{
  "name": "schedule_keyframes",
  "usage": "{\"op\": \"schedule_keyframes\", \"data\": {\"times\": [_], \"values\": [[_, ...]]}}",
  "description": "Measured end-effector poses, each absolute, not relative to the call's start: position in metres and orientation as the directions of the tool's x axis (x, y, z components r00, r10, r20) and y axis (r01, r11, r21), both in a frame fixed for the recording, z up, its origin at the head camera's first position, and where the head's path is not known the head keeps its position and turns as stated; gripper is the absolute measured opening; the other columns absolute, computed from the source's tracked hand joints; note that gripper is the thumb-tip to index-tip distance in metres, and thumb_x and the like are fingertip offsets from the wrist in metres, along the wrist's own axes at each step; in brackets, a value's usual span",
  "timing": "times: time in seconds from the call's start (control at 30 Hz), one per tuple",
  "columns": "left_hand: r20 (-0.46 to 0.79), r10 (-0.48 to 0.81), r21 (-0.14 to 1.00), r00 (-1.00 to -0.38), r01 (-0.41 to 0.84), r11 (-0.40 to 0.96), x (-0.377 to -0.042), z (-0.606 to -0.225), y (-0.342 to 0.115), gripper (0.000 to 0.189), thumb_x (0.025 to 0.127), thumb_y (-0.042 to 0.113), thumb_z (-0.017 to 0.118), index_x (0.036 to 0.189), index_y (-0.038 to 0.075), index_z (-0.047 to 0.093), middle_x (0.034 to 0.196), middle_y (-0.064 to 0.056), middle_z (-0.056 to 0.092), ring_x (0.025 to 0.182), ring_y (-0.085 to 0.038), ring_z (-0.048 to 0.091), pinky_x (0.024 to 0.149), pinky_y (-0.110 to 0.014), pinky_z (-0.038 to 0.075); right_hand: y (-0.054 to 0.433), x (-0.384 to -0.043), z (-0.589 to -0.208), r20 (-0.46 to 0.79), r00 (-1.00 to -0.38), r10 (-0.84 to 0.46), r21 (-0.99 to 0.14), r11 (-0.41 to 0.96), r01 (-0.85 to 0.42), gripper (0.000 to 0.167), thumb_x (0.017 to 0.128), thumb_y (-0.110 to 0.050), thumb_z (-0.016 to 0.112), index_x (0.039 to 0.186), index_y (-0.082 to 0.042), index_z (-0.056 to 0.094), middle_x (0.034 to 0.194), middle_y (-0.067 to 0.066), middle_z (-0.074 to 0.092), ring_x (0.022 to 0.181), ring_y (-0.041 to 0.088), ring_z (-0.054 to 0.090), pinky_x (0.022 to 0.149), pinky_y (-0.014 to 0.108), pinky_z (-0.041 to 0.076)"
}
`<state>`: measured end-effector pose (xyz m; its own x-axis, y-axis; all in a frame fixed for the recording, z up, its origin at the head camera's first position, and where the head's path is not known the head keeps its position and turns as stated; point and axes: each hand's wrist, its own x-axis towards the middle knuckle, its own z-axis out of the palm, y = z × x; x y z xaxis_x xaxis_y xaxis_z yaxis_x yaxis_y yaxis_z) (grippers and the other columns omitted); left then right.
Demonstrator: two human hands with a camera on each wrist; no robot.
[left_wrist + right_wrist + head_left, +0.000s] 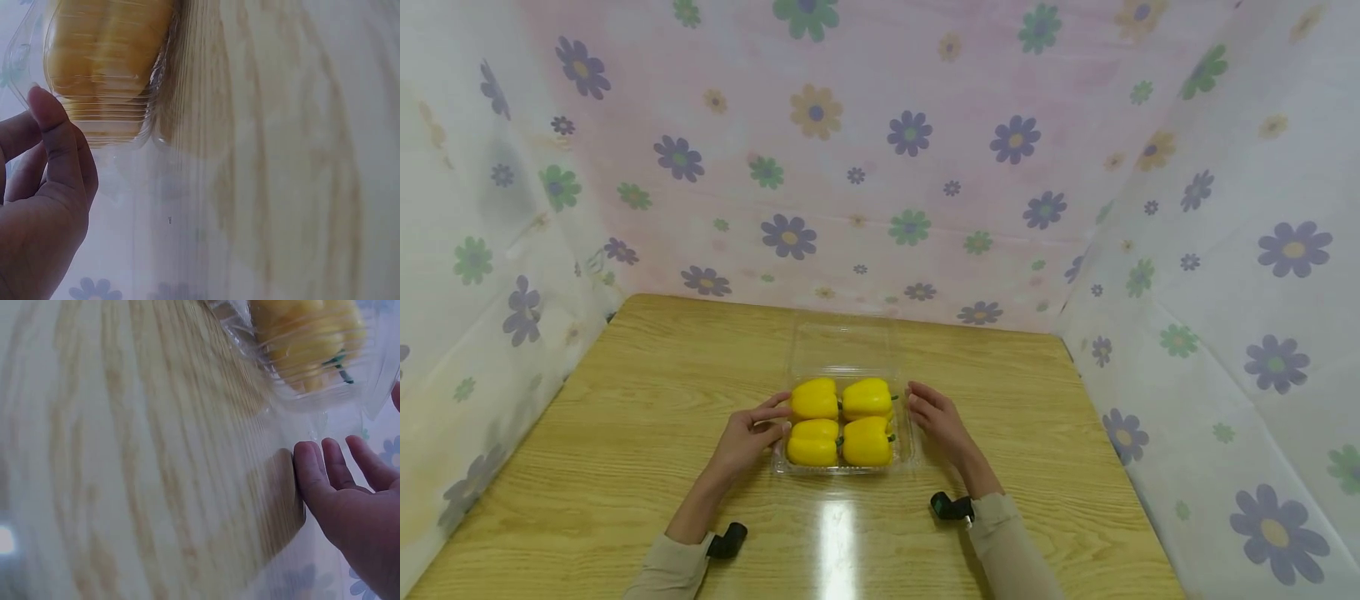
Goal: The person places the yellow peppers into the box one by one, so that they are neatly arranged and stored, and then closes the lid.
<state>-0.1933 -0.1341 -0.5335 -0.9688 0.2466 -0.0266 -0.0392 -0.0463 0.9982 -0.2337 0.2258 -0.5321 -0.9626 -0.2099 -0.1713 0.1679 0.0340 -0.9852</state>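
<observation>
Several yellow bell peppers (867, 442) with green stems lie in two rows in a clear plastic clamshell container (831, 470). Its transparent lid (842, 346) stands open at the far side. My left hand (741, 437) is at the container's left side, thumb and fingers spread apart. In the left wrist view, the thumb tip of that hand (53, 181) meets the clear rim beside the ribbed wall. On the right, my right hand (942, 421) is held just off the container with its fingers relaxed. Nothing is in the right hand (350, 494) in its wrist view.
The wood-grain table (647, 400) extends around the container. Flower-print curtains (850, 192) enclose it at the back and both sides. A black wrist camera (727, 542) sits at the left cuff, and another black camera (951, 507) at the right.
</observation>
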Motion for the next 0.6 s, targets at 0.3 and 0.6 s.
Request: {"op": "schedule_keyframes", "data": {"times": [0.3, 0.6], "values": [[-0.026, 0.231, 0.999, -0.973, -0.03, -0.015, -0.19, -0.532, -0.133, 0.031, 0.098, 0.0, 0.064, 0.126, -0.013, 0.065, 0.159, -0.019, 0.041, 0.098, -0.014, 0.069, 0.062, -0.021, 0.054, 0.231, -0.242, -0.536, -0.161, -0.954, -0.255, -0.987, 0.03, 0.158, 0.061, 0.108, -0.027, 0.053, 0.158, -0.001, 0.031, 0.162, 0.02, 0.034, 0.143, 0.032, 0.043, 0.111, 0.033, 0.046], [0.0, 0.224, 1.0, -0.975, -0.004, -0.014, -0.189, -0.531, -0.132, 0.03, 0.098, 0.001, 0.065, 0.126, -0.012, 0.066, 0.158, -0.02, 0.042, 0.109, -0.021, 0.069, 0.062, -0.022, 0.054, 0.233, -0.256, -0.531, -0.141, -0.933, -0.33, -0.99, 0.07, 0.124, 0.061, 0.11, -0.027, 0.046, 0.16, 0.0, 0.024, 0.165, 0.022, 0.026, 0.15, 0.036, 0.031, 0.118, 0.044, 0.035]]}}
